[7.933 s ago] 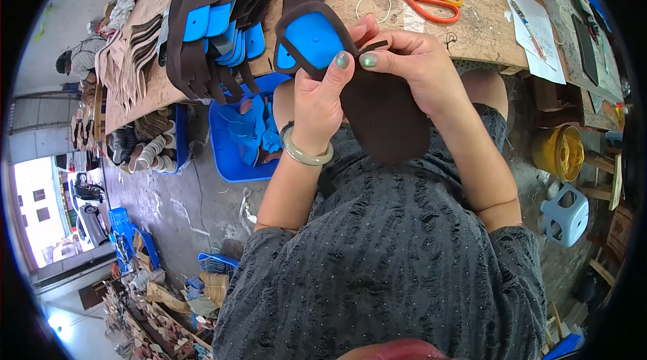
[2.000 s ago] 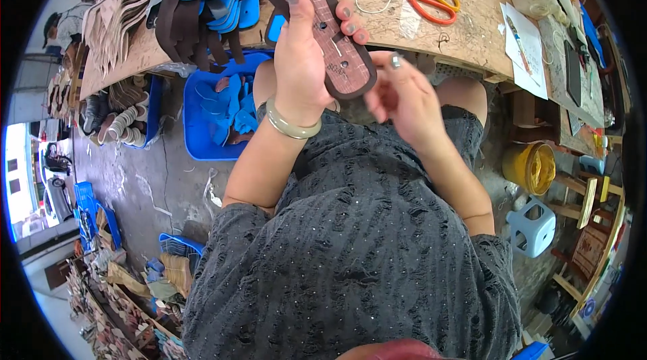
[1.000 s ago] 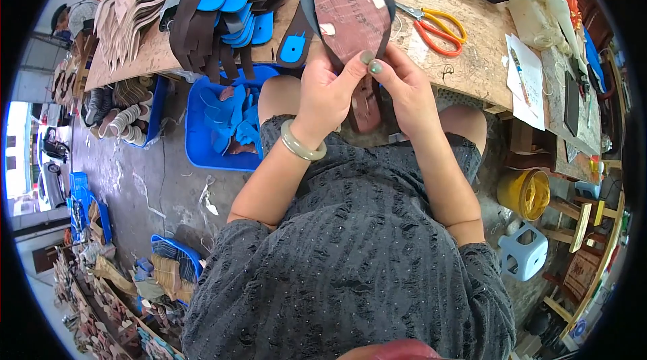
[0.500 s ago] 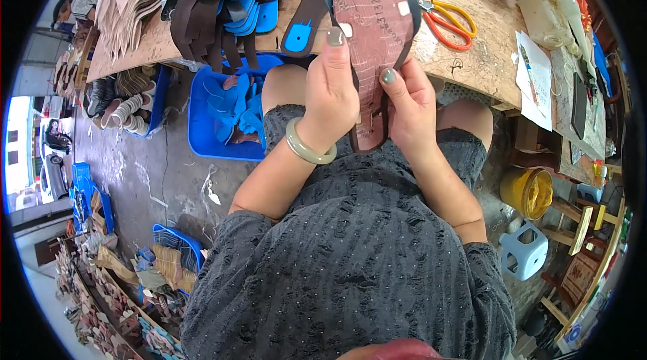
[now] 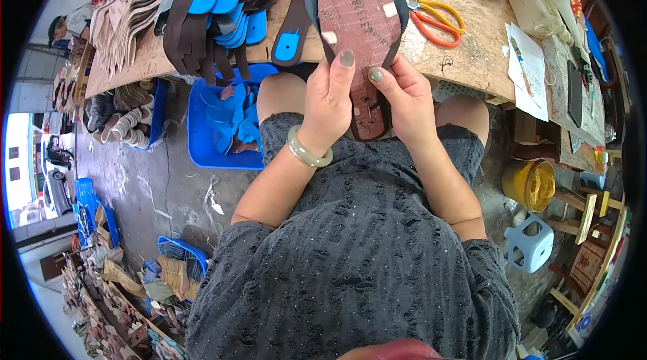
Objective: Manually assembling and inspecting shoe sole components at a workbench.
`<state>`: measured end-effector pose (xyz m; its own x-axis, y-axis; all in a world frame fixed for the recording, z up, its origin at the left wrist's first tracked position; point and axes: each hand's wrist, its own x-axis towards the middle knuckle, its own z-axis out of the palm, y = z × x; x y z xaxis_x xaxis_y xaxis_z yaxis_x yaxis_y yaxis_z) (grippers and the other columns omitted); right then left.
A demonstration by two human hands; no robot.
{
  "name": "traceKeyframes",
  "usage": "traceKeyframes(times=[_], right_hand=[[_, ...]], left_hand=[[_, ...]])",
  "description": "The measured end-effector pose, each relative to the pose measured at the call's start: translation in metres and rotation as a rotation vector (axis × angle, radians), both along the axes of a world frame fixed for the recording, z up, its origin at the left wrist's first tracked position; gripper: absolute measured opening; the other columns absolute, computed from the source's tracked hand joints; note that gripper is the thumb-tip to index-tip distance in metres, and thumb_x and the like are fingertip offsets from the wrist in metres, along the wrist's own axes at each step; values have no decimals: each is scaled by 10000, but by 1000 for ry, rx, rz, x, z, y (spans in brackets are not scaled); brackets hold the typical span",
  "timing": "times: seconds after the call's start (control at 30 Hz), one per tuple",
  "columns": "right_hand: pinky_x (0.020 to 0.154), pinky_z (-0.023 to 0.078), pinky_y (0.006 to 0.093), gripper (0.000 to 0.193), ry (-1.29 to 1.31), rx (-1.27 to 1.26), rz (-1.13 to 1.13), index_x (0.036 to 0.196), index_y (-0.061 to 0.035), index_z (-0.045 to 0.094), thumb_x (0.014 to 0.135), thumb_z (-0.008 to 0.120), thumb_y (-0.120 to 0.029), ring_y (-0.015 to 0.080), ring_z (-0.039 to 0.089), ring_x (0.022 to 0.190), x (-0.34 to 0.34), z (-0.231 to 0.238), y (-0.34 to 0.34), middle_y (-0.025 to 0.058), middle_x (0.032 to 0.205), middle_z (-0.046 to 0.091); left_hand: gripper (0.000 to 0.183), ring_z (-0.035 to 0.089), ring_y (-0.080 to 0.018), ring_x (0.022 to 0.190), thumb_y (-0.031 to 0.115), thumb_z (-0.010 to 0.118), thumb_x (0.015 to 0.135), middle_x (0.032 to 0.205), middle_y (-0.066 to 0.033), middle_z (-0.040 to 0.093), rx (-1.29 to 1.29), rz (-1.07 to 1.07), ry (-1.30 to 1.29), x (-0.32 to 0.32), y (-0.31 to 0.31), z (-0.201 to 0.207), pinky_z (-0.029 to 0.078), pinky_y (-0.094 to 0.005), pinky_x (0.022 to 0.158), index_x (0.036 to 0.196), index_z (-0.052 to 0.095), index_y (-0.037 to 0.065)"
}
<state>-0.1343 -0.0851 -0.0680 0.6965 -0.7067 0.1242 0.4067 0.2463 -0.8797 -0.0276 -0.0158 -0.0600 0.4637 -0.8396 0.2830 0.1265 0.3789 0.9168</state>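
Between my two hands a sandal insole (image 5: pixel 357 13) is held with its reddish-brown, printed underside facing up and a dark border around it. Its wide end points away from me, over the table edge. My left hand (image 5: pixel 328 100) grips the left side, thumb lying on the reddish face. On the opposite side my right hand (image 5: pixel 406 100) closes round the edge, its thumb pressed near the narrow middle. Two pale patches show on the wide part. Just left of it, a dark strap piece with a blue tab (image 5: pixel 288 45) lies on the table.
The wooden table (image 5: pixel 472 56) bears a pile of dark straps with blue tabs (image 5: pixel 222 16), orange-and-yellow-handled pliers (image 5: pixel 438 21) and white paper (image 5: pixel 526 80). Below stand a blue bin of blue pieces (image 5: pixel 195 124), a yellow bucket (image 5: pixel 522 185) and a light-blue stool (image 5: pixel 530 242).
Both hands and the insole have shifted slightly left, the insole's narrow end now a little higher. My left thumb has slid lower on it.
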Motion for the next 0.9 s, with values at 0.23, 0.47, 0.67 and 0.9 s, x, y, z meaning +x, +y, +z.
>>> traceKeyframes(times=[0.23,0.47,0.67,0.9], right_hand=[[708,455,212,132,208,-85,134,956,-19,656,897,632,-135,42,533,763,-9,-8,-13,-10,858,635],[812,478,265,297,-45,70,-10,1169,48,586,935,552,-131,138,609,852,-12,7,-30,70,1023,649],[804,428,229,338,-76,119,29,1195,41,590,941,564,-179,92,522,848,-4,4,-20,25,1026,623],[763,418,211,196,8,-131,-131,991,46,670,881,642,-113,77,508,869,0,7,-12,15,1020,593]], left_hand=[[378,580,-267,1104,142,490,954,1206,-183,582,-32,-264,286,11,-2,19,445,-373,971,1271,460,-60],[354,621,-280,1033,99,431,950,1160,-206,599,-16,-302,325,13,2,19,512,-391,885,1260,457,-71],[298,638,-204,945,79,525,924,1091,-112,632,-36,-179,438,6,2,18,510,-324,855,1199,525,-35],[291,585,-132,1011,117,569,919,1120,-59,620,17,-122,293,4,3,7,449,-290,905,1184,557,-3]])
